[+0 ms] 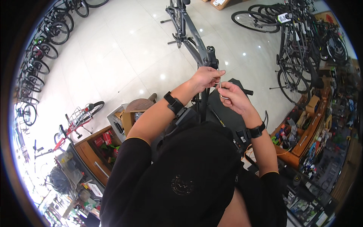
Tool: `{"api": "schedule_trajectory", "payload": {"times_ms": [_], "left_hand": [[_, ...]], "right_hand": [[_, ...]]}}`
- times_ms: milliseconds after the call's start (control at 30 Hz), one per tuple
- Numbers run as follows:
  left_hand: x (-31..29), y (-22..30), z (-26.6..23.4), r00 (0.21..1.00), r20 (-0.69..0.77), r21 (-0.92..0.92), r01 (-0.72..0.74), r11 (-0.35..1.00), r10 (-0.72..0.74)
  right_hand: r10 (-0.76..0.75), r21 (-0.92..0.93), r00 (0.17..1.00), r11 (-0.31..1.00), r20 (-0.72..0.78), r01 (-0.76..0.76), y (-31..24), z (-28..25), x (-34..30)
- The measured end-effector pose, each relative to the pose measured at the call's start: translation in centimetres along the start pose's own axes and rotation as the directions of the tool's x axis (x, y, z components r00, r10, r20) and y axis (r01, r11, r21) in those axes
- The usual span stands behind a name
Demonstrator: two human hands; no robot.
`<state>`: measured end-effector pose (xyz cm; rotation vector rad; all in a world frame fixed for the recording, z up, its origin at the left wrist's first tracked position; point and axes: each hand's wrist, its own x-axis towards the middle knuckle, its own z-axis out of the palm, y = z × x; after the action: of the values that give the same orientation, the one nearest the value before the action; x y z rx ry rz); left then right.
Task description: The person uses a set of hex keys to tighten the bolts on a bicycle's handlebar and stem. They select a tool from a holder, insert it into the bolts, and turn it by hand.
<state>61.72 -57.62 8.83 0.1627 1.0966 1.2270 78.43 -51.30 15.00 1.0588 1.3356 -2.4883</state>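
Note:
A dark grey bicycle frame (193, 36) stretches away from me, and a black stem (211, 56) sits at its near end. Just below the stem, my left hand (206, 78) pinches the upper part of a thin silver hex key (220, 82) between thumb and fingers. My right hand (236, 99) is closed around the key's lower, bent end, to the right of the left hand. The key runs up toward the stem, but I cannot tell whether its tip sits in a bolt.
Black bicycles (295, 56) crowd the right, beside a wooden tool bench (302, 140). More bicycles (56, 34) line the far left. A red bicycle (66, 136) and a wooden cabinet (94, 162) stand at the near left. A round stool (140, 105) is left of my forearm.

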Motion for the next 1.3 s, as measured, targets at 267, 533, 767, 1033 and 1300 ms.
{"api": "schedule_trajectory", "payload": {"times_ms": [267, 533, 767, 1033, 1300], "left_hand": [[-0.5, 0.2, 0.5, 1.0, 0.022, -0.084, -0.012, 0.996, 0.014], [-0.5, 0.0, 0.4, 0.994, 0.107, -0.15, 0.011, 0.989, 0.005], [0.0, 0.1, 0.5, 0.993, 0.057, -0.049, 0.108, 0.993, -0.105], [0.9, 0.2, 0.3, 0.994, 0.043, -0.078, 0.108, 0.991, -0.105], [-0.2, 1.0, 1.2, 0.993, 0.065, -0.152, 0.104, 0.983, -0.095]], "right_hand": [[-0.03, 0.306, 0.992, 0.952, 0.122, -0.009, -0.2, -0.8, -0.3], [-0.03, 0.327, 0.998, 0.945, 0.052, 0.011, 2.2, -3.0, 1.1], [-0.039, 0.306, 0.998, 0.952, 0.053, 0.021, 2.0, -2.0, 1.8], [-0.021, 0.351, 0.995, 0.936, 0.094, -0.013, 2.1, -2.4, 2.0], [-0.08, 0.391, 0.977, 0.92, 0.199, -0.004, 2.2, -2.6, 1.8]]}}
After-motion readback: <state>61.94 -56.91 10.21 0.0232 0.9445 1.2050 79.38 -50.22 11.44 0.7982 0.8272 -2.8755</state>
